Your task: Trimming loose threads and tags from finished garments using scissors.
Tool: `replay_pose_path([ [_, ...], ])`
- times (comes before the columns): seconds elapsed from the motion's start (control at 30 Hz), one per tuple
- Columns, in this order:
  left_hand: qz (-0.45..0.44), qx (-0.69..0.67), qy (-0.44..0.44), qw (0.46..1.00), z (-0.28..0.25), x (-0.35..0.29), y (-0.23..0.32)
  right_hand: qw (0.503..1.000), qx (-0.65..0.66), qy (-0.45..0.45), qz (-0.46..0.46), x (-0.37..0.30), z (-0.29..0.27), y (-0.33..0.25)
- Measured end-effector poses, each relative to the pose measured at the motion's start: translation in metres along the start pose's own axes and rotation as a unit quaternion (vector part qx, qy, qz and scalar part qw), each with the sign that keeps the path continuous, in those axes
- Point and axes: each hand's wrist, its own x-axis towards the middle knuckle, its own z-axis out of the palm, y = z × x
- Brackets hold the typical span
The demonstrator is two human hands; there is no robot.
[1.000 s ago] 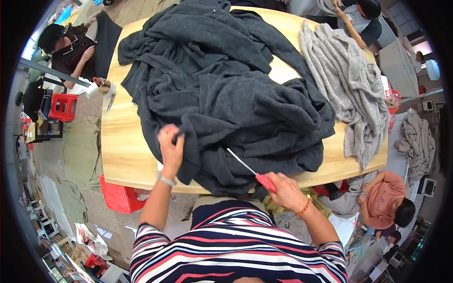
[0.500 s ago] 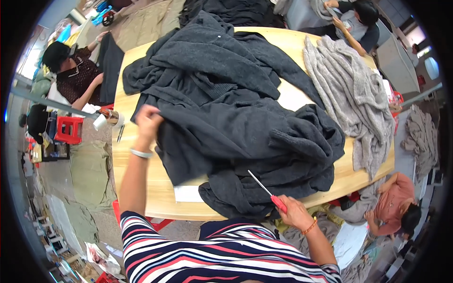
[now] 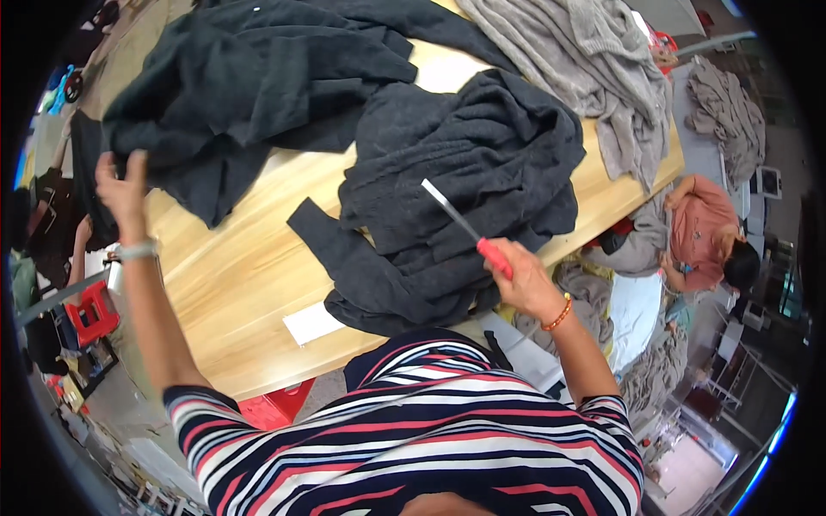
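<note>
My left hand is at the left edge of the table, fingers apart and holding nothing. Right by its fingertips lies the left end of a dark charcoal garment, spread across the far left. My right hand is closed around the red handle of a slim tool; its straight metal shaft points up and left, and its exact kind is unclear. Behind that shaft, a second charcoal knit garment lies bunched, one sleeve stretched toward the left.
The pale wooden table carries a white paper near its front edge. Grey knitwear is heaped at the far right. A red stool stands left. A person in pink sits at right; another in dark clothes is at left.
My left hand has moved left and let go of the dark cloth. That garment now lies farther left, apart from the bunched one, baring tabletop between. The view has shifted.
</note>
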Motion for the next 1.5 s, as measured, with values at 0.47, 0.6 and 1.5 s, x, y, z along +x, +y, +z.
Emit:
replay_pose_path([
  [0.47,0.313,-0.171,-0.521,0.775,-0.049,-0.302,0.326,0.991,0.057,0.119,0.012,-0.016,-0.053,0.068],
  [0.6,0.105,-0.245,-0.539,0.799,-0.063,-0.311,0.306,0.992,0.113,0.057,0.013,-0.02,-0.043,0.079],
  [1.5,-0.151,-0.423,-0.296,0.843,-0.007,-0.136,0.297,0.987,0.042,0.102,-0.119,0.086,-0.098,0.075],
])
